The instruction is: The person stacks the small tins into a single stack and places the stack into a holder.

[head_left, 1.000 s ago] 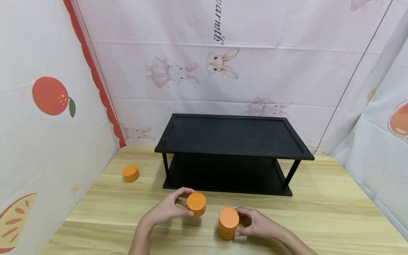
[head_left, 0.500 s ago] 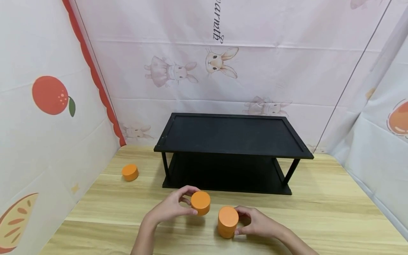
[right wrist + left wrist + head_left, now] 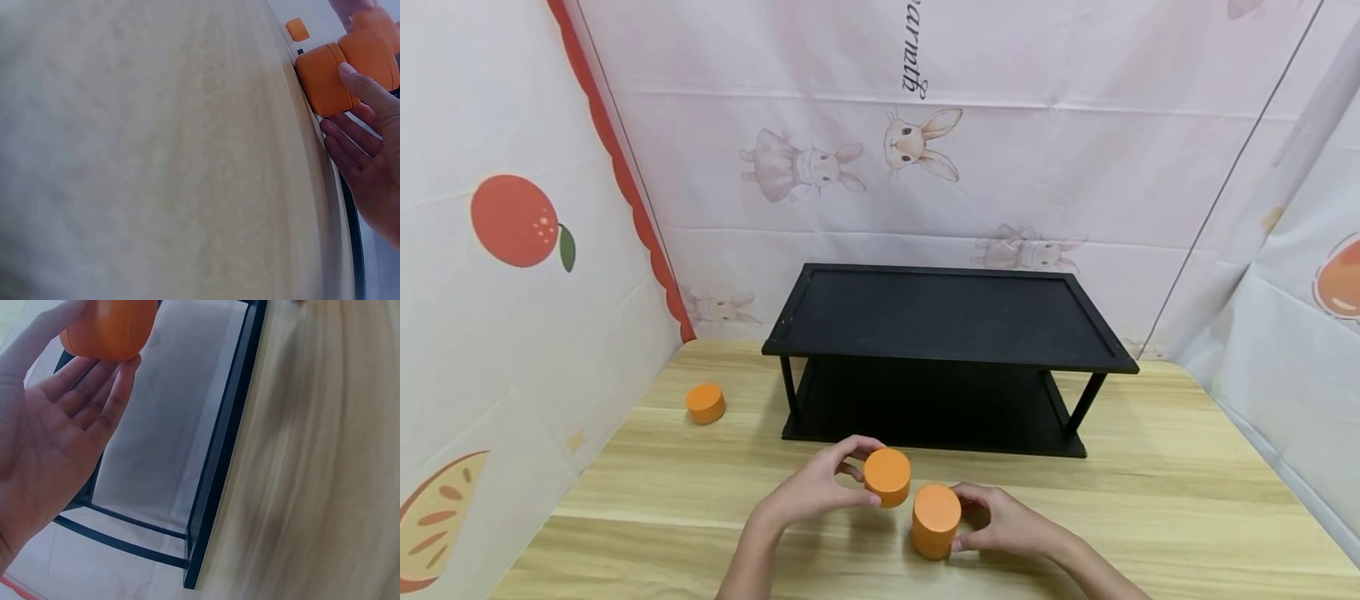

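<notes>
In the head view my left hand [image 3: 820, 490] pinches a small orange round tin [image 3: 887, 477] by its side, thumb in front and fingers behind. A shadow lies on the table beneath it, and a lid-like seam runs around the tin [image 3: 112, 328] in the left wrist view. Just to the right, two similar tins are stacked upright [image 3: 936, 518]. My right hand [image 3: 1006, 523] holds this stack from the right; its thumb [image 3: 359, 78] lies close to where the two tins meet. The lower tin [image 3: 322, 81] stands on the table.
A black two-tier rack [image 3: 940, 317] stands behind the hands. Another orange tin [image 3: 705, 404] sits at the left on the wood-grain table [image 3: 647, 492]. Printed cloth walls [image 3: 820, 75] enclose the back and both sides.
My left hand has moved steadily to the right with its tin, closer to the stack. The right hand and the stack have stayed in place.
</notes>
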The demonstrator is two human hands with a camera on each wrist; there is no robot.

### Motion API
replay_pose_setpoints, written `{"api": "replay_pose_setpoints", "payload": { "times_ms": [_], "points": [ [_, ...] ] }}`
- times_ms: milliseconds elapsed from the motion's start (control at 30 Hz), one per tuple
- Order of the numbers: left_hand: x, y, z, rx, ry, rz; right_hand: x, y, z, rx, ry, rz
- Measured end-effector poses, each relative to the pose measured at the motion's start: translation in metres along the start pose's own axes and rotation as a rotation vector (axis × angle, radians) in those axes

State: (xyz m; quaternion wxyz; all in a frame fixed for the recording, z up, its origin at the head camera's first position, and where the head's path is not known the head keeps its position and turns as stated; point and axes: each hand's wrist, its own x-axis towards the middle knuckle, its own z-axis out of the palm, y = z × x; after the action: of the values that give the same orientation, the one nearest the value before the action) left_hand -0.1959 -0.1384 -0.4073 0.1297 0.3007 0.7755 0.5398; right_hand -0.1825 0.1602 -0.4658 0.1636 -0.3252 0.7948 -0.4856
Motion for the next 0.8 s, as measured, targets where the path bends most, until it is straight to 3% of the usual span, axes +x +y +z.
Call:
{"api": "replay_pose_setpoints", "payload": {
  "times_ms": [167,367,800],
  "points": [
    [0.002,0.000,0.005,-0.002,0.008,0.030,0.000,0.001,0.000,-0.002,0.000,0.012],
    [0.003,0.002,0.009,0.002,0.007,0.016,0.001,-0.001,0.000,0.001,0.003,0.043],
    [0.003,0.004,0.015,0.016,0.022,0.015,0.001,0.000,0.000,0.000,-0.007,0.023]
  ]
}}
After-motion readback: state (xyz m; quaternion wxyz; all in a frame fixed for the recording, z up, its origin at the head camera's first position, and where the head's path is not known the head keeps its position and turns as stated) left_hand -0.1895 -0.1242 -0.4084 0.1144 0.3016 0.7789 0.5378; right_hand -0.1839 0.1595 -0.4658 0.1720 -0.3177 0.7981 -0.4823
